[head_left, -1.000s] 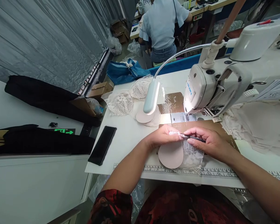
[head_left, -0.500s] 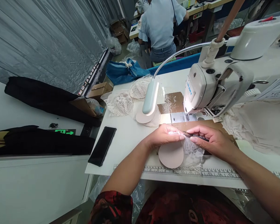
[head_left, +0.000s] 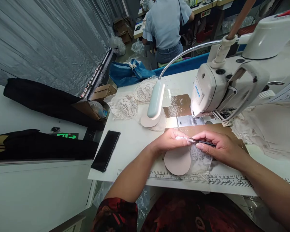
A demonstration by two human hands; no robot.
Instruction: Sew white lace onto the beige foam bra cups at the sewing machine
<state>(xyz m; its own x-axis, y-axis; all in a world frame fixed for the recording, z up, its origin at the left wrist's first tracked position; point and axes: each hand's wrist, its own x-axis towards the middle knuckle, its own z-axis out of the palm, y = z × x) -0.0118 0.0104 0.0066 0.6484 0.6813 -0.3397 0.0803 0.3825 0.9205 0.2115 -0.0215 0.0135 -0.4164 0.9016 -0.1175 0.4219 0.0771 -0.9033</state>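
Note:
My left hand point(head_left: 171, 140) pinches the top edge of a white lace piece point(head_left: 201, 158), in front of the sewing machine. A smooth beige oval pad point(head_left: 177, 161) hangs below those fingers, beside the lace. Closed around small dark thread snips point(head_left: 204, 142), my right hand point(head_left: 218, 146) keeps their metal tips at the left fingertips, against the lace edge. Whether the blades touch a thread is too small to tell. Behind both hands stands the white sewing machine point(head_left: 205, 88), its needle area lit.
A lamp head point(head_left: 156, 99) on a bendable neck overhangs the table. Lace cups point(head_left: 124, 107) lie at the back left, a black phone point(head_left: 105, 150) at the left edge. Pale fabric pieces point(head_left: 275, 129) are piled right. A ruler strip point(head_left: 222, 179) runs along the front. Another person point(head_left: 163, 27) sits beyond.
The snips' tips have shifted slightly left, closer to my left fingertips. My right fingers have moved a little with them. The left hand stays nearly in place.

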